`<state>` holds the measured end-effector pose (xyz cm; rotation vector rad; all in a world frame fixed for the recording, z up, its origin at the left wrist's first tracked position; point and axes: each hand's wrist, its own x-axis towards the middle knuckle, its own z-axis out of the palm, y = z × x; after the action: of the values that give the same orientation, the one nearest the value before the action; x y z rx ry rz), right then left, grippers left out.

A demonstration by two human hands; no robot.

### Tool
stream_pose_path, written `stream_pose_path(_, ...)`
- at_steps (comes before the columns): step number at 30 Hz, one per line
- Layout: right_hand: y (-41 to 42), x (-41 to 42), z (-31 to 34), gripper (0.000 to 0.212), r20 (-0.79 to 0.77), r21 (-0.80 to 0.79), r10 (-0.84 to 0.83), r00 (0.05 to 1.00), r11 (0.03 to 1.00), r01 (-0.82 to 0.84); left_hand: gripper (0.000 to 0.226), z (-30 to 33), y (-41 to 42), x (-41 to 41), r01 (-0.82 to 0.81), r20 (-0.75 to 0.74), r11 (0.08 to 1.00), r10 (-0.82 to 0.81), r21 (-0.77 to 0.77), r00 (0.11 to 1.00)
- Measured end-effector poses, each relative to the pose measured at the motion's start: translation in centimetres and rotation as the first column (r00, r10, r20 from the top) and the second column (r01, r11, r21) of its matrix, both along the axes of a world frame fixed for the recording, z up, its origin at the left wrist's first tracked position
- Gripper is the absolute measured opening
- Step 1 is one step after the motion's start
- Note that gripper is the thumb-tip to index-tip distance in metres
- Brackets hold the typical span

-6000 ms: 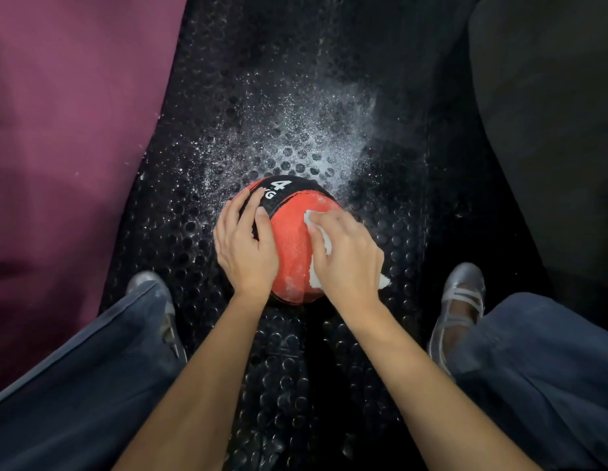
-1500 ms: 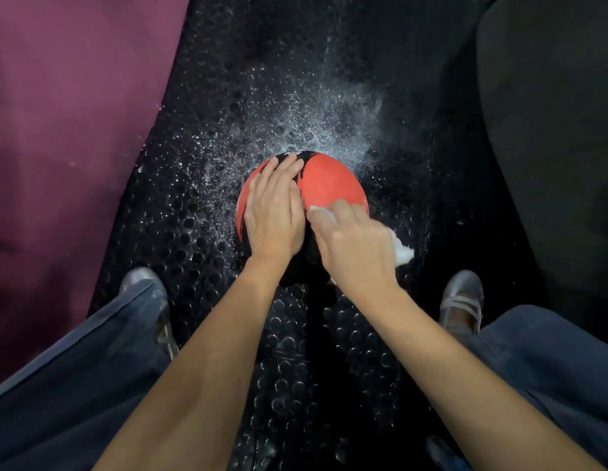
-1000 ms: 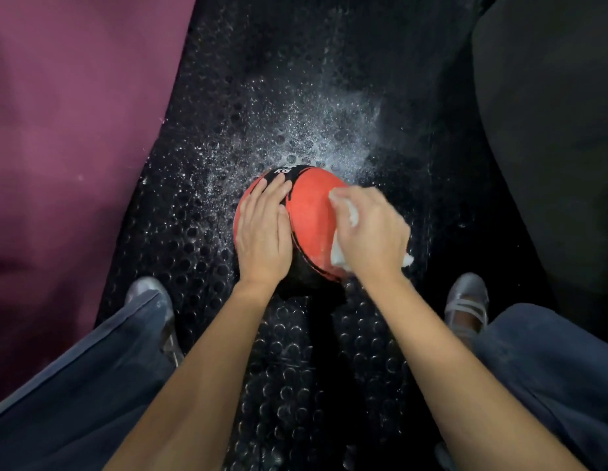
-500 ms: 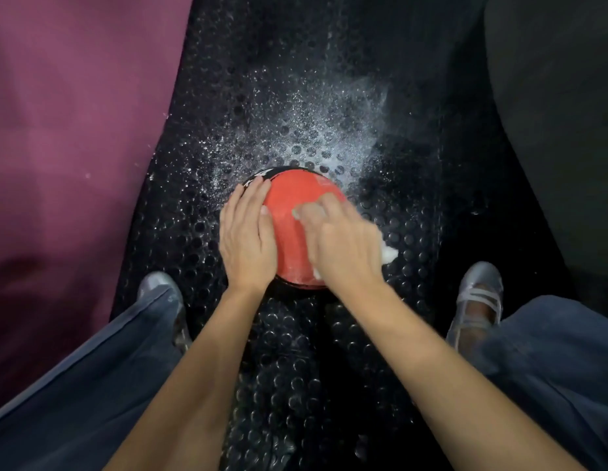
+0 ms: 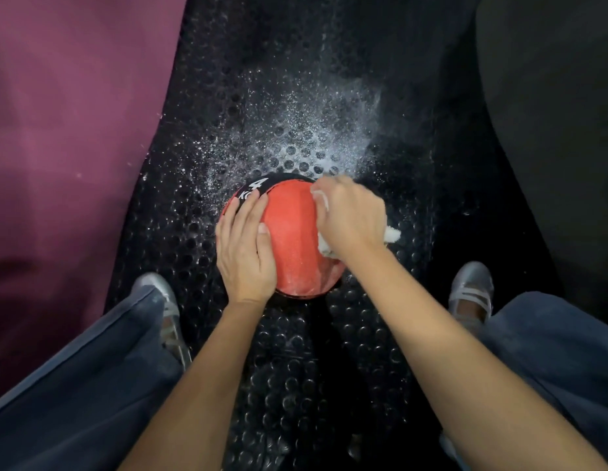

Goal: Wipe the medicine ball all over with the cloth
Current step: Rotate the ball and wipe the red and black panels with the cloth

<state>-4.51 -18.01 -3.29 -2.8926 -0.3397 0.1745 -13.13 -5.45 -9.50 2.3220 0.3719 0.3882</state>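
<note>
A red and black medicine ball (image 5: 292, 239) marked "4 KG" rests on a black studded rubber mat (image 5: 295, 96). My left hand (image 5: 244, 253) lies flat on the ball's left side, fingers spread, steadying it. My right hand (image 5: 353, 219) presses a white cloth (image 5: 390, 235) against the ball's upper right side. Most of the cloth is hidden under the hand; a corner sticks out to the right. White smears show on the ball's lower red part.
White powder (image 5: 306, 144) is scattered over the mat beyond the ball. A purple surface (image 5: 64, 130) borders the mat on the left, a dark one (image 5: 550, 113) on the right. My grey shoes (image 5: 470, 290) and blue trouser legs (image 5: 74, 385) flank the ball.
My right hand with the cloth has swept from the ball's top middle to its upper right side. The ball has turned, and the "4 KG" mark shows at its top left.
</note>
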Motion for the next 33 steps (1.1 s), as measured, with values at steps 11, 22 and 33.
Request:
stream_pose_path(11, 0.4, 0.6, 0.5, 0.027, -0.047, 0.021, 0.077, 0.996, 0.997, -0.076, 0.048, 0.1, -0.6, 0.0, 0.012, -0.002, 0.999, -0.012, 0.041, 1.000)
stream_pose_path(22, 1.0, 1.2, 0.8, 0.025, -0.054, -0.003, 0.104, 0.993, 0.995, -0.104, 0.047, -0.2, 0.7, -0.2, 0.055, 0.023, 0.997, -0.056, 0.046, 0.998)
stream_pose_path(33, 1.8, 0.3, 1.6, 0.021, -0.028, 0.001, 0.190, 0.981, 0.982, -0.190, 0.049, 0.1, 0.0, 0.4, 0.063, -0.026, 0.995, -0.061, 0.079, 0.998)
